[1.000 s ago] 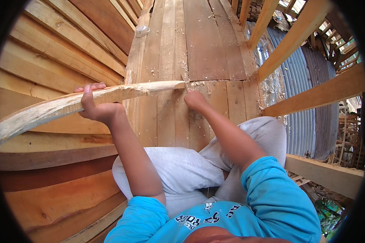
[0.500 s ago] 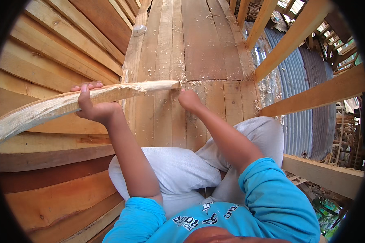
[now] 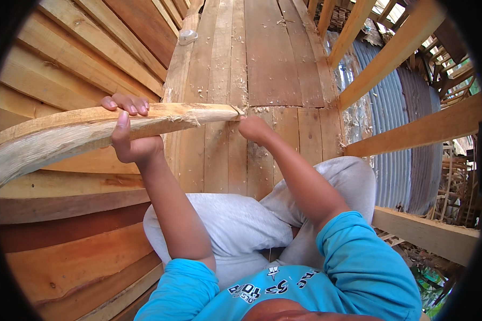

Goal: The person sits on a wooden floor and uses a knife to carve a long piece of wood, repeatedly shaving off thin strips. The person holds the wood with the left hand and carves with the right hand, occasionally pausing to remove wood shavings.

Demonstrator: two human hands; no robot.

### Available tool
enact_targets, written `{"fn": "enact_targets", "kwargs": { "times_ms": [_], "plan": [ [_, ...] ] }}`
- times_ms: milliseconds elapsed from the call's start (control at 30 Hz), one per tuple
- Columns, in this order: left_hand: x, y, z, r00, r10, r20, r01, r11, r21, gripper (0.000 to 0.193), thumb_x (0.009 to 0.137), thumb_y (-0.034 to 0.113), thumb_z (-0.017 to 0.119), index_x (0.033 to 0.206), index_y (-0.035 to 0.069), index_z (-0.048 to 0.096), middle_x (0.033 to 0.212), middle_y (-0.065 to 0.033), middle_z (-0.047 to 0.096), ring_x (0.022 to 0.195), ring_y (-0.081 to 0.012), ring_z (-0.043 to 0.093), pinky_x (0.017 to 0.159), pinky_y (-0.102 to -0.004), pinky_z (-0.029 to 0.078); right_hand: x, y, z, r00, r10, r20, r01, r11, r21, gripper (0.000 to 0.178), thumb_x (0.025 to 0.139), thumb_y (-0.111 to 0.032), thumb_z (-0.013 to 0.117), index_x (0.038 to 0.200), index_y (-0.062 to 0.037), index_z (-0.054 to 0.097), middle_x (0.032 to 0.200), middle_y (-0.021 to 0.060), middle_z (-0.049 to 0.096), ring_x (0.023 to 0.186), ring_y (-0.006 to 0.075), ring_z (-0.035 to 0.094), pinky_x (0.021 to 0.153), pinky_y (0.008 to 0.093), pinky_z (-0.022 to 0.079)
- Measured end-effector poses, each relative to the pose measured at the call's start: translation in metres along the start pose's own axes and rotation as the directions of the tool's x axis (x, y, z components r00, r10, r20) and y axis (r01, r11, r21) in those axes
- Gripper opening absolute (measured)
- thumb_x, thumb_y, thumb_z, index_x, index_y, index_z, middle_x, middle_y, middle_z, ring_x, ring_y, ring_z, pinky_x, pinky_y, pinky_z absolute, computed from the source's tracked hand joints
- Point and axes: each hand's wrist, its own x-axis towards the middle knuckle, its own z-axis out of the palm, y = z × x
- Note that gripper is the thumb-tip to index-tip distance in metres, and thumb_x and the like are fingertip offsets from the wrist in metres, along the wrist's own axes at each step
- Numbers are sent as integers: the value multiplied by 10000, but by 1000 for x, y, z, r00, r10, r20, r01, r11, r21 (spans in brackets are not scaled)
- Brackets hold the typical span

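A long, curved piece of pale wood reaches in from the left edge, its narrow end over the floorboards. My left hand grips it from below, fingers over the far edge and thumb on the near side. Rough, splintered fibres stand out along its narrower part. My right hand is closed in a fist at the narrow end. A small knife shows there only as a thin blade against the wood; its handle is hidden in the fist.
Wood shavings are strewn over the plank floor. A small, clear object lies near the far left. A plank wall stands close on the left. Wooden rails and corrugated metal sheets are on the right.
The curved wood has rolled a little, showing more of its upper face. My left hand has shifted slightly right with it. My right hand has moved slightly right, staying at the narrow end.
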Motion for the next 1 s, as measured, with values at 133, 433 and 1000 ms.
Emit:
{"fn": "enact_targets", "kwargs": {
  "times_ms": [133,433,1000],
  "plan": [
    [-5,1,8,998,8,66,-9,1000,20,305,719,116,558,995,83,433,757,-76,470,682,-180,484,699,-334,429,0,-21,-5,954,178,-242,-202,976,-80,325,897,-244,506,1046,-19,686,1071,210,693,1030,376,659,879,477,516],
    [-4,5,8,999,28,32,-31,997,75,274,729,121,548,981,86,445,749,-72,470,685,-180,478,708,-339,418,-7,0,-41,972,184,-145,-224,911,-347,264,814,-123,614,1036,-10,701,1055,200,704,1015,349,677,844,425,547],
    [0,25,5,999,9,50,-7,1000,-29,310,702,140,560,981,96,433,738,-57,465,663,-167,469,695,-336,410,5,39,-57,904,50,-425,-181,945,-273,278,776,-66,611,1017,73,619,991,321,651,982,468,630,867,490,512]
  ]
}}
